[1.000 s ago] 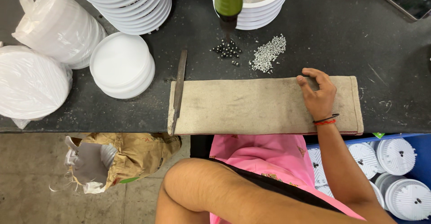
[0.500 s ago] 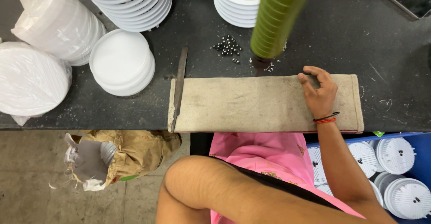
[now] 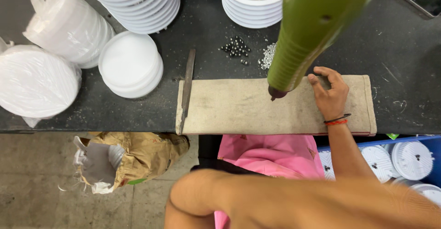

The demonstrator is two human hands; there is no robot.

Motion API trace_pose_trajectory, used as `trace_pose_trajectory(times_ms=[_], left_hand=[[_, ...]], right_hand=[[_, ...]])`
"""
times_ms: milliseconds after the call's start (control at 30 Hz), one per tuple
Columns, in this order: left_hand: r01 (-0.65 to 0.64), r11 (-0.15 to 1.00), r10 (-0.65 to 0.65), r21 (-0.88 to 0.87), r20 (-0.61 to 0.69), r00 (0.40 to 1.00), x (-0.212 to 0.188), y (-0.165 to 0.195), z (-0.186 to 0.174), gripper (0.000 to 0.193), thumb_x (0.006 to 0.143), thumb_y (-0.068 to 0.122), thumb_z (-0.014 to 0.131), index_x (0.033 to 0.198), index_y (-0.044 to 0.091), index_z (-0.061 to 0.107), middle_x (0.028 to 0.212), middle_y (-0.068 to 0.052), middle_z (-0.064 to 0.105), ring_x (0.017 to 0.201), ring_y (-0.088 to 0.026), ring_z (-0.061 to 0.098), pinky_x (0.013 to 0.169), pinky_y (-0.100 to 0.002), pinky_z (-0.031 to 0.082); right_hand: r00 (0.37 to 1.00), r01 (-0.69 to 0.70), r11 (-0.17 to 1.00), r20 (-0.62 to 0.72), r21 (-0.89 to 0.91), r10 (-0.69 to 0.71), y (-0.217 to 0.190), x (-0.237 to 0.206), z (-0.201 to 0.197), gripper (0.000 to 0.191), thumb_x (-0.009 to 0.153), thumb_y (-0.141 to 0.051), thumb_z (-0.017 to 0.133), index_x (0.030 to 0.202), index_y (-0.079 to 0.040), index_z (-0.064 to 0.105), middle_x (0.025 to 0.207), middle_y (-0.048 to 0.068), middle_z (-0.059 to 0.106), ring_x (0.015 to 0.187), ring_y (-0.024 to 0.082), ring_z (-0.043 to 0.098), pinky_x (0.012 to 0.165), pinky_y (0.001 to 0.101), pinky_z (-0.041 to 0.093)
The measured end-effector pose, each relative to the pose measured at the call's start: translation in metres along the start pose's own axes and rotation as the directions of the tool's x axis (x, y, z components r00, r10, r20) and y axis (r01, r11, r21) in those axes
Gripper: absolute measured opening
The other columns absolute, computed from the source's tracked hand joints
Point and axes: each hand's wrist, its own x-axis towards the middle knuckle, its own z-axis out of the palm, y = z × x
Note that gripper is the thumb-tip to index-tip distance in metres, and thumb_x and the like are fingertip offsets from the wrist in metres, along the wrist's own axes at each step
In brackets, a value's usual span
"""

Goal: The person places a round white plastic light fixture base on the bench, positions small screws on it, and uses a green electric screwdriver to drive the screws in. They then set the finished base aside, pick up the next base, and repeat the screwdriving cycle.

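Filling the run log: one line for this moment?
right hand: resting on beige cloth | green tool: tip over cloth | left hand: unseen

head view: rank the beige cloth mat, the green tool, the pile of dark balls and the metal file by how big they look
1. beige cloth mat
2. green tool, though nearness to the camera inflates it
3. metal file
4. pile of dark balls

Your right hand [image 3: 331, 93], right of centre in the frame, was bare, with a thin black band and a red-orange thread band at the wrist. No sleeve showed on either forearm. You wore a pink garment [image 3: 271, 155], lower centre.
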Motion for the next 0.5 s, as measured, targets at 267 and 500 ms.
trace_pose_trajectory(times_ms=[267, 500], left_hand=[[0.528, 0.849, -0.439, -0.011, -0.571, 0.694, -0.100, -0.100, -0.115, 0.020, 0.089, -0.002, 0.053, 0.103, 0.002, 0.068, 0.109, -0.008, 0.073, 0.104, -0.019, 0.069, 0.097, -0.034, 0.056], [0.657, 0.281, 0.075, 0.700, -0.698, 0.712, -0.072, -0.179, -0.229, 0.024, 0.093, 0.010, 0.065, 0.115, 0.005, 0.069, 0.115, -0.017, 0.070, 0.106, -0.033, 0.066, 0.089, -0.040, 0.053]], right_hand=[[0.999, 0.047, 0.998, -0.010, -0.032, -0.047, -0.004, 0.003, 0.003, 0.023, 0.097, -0.017, 0.080, 0.114, -0.004, 0.072, 0.119, 0.013, 0.073, 0.110, 0.027, 0.070, 0.095, 0.0358, 0.055], [0.998, 0.052, 0.998, -0.026, -0.029, -0.053, -0.008, 0.006, 0.005, 0.024, 0.094, -0.015, 0.080, 0.113, -0.004, 0.072, 0.118, 0.013, 0.073, 0.111, 0.028, 0.070, 0.097, 0.0361, 0.055]])
